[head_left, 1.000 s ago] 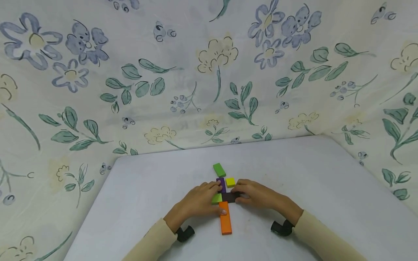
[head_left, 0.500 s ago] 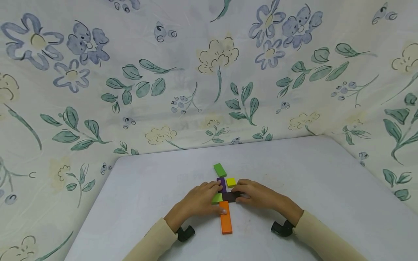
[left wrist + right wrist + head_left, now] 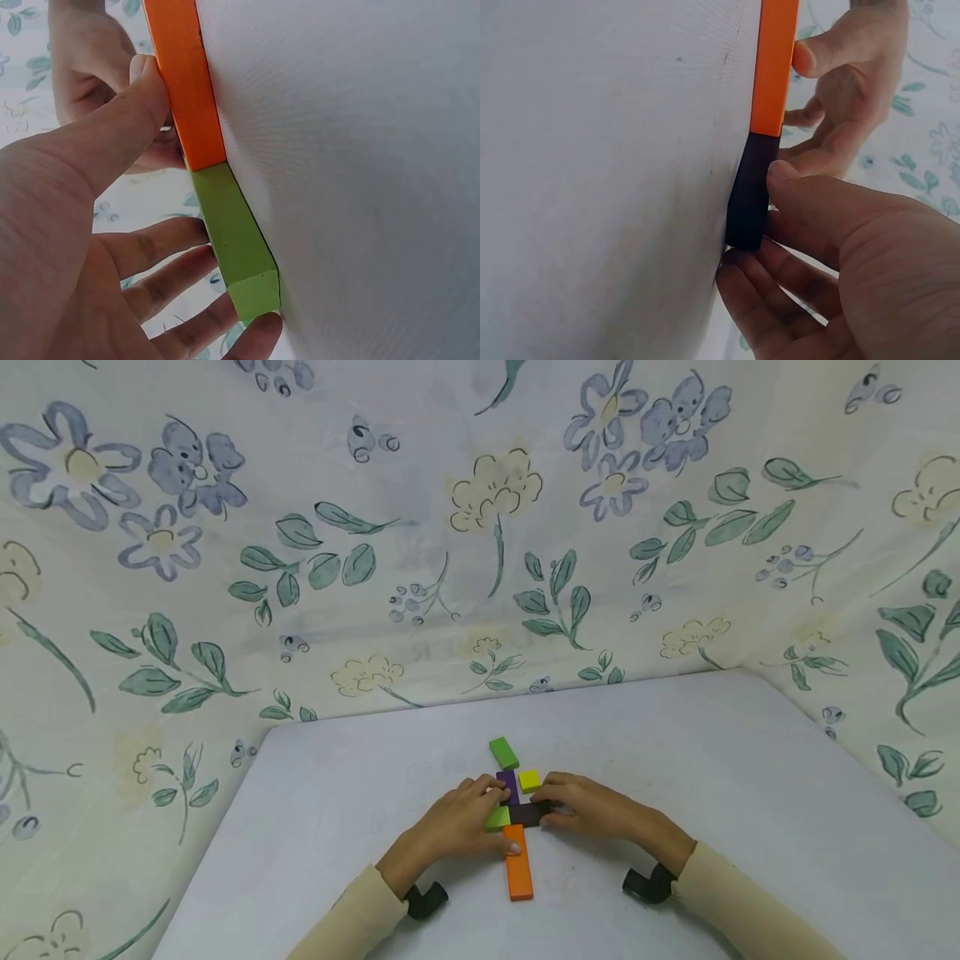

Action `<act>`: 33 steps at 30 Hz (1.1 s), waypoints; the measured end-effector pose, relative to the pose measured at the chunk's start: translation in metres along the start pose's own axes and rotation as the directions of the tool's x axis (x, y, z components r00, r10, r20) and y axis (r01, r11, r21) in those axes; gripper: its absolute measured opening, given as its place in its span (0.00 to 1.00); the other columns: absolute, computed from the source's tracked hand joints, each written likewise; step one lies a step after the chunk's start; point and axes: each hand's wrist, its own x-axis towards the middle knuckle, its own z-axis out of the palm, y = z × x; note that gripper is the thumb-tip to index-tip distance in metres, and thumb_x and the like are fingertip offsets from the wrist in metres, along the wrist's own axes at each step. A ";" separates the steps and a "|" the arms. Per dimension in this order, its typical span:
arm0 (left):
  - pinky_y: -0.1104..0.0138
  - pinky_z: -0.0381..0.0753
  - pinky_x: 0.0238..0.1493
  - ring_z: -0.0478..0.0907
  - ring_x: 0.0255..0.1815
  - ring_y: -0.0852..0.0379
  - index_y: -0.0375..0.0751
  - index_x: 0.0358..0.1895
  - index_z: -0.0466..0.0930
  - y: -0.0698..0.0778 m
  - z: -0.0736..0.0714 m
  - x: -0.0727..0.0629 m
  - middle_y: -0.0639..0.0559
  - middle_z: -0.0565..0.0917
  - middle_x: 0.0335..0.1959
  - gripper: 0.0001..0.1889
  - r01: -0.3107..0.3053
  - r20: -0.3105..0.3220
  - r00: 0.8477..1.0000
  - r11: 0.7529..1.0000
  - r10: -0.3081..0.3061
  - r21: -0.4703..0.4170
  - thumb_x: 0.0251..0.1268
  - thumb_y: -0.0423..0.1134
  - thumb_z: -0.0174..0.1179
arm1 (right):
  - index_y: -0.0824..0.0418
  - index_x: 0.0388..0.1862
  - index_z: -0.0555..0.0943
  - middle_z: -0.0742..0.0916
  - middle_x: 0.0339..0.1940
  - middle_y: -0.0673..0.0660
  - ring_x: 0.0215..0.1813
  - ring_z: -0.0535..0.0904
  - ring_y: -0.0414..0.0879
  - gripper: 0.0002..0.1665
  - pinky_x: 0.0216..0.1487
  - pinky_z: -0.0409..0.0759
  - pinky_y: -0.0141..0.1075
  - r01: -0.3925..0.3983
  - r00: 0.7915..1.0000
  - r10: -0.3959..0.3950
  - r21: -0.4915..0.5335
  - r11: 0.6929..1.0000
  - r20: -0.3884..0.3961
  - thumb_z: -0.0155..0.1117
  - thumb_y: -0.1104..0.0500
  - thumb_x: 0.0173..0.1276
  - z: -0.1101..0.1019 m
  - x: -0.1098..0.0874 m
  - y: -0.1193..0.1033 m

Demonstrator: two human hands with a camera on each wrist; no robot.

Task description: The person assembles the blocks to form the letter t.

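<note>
In the head view my left hand lies over a light green block, its thumb on the upper part of an orange block. Its fingertips reach a purple block. The left wrist view shows these fingers nearly straight along the light green block. My right hand pinches a dark block at its right end, thumb on top and fingers at the end face, as the right wrist view shows. The orange block meets the dark block there.
A yellow block sits right of the purple one, and a green block lies tilted beyond it. All rest on a white table. A floral cloth hangs behind. Black wrist cameras sit under the forearms.
Both hands and all the blocks stay where they were. Only the head view shifts slightly.
</note>
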 end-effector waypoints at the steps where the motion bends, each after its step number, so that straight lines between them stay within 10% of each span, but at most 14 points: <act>1: 0.50 0.73 0.69 0.70 0.69 0.48 0.46 0.70 0.72 0.000 0.000 0.000 0.50 0.70 0.72 0.45 0.000 0.000 1.000 1.000 0.000 0.003 0.54 0.71 0.64 | 0.57 0.56 0.84 0.84 0.46 0.49 0.46 0.78 0.38 0.19 0.55 0.83 0.34 -0.003 1.000 0.003 0.002 1.000 0.003 0.69 0.54 0.68 -0.001 0.000 0.000; 13: 0.48 0.71 0.70 0.69 0.70 0.46 0.45 0.73 0.69 0.001 0.000 -0.002 0.45 0.69 0.73 0.47 0.008 0.007 1.000 1.000 -0.008 0.001 0.55 0.71 0.63 | 0.62 0.55 0.84 0.86 0.46 0.52 0.45 0.81 0.38 0.18 0.50 0.84 0.30 0.004 1.000 -0.004 0.041 0.999 -0.013 0.68 0.56 0.69 -0.011 -0.001 -0.001; 33: 0.48 0.71 0.70 0.69 0.70 0.45 0.45 0.72 0.69 -0.002 0.002 -0.003 0.45 0.69 0.73 0.46 0.005 0.004 1.000 1.000 -0.004 -0.028 0.56 0.71 0.63 | 0.64 0.50 0.83 0.83 0.32 0.50 0.33 0.75 0.40 0.23 0.36 0.80 0.29 -0.254 0.965 0.255 0.029 0.967 -0.055 0.73 0.50 0.64 -0.009 0.044 0.010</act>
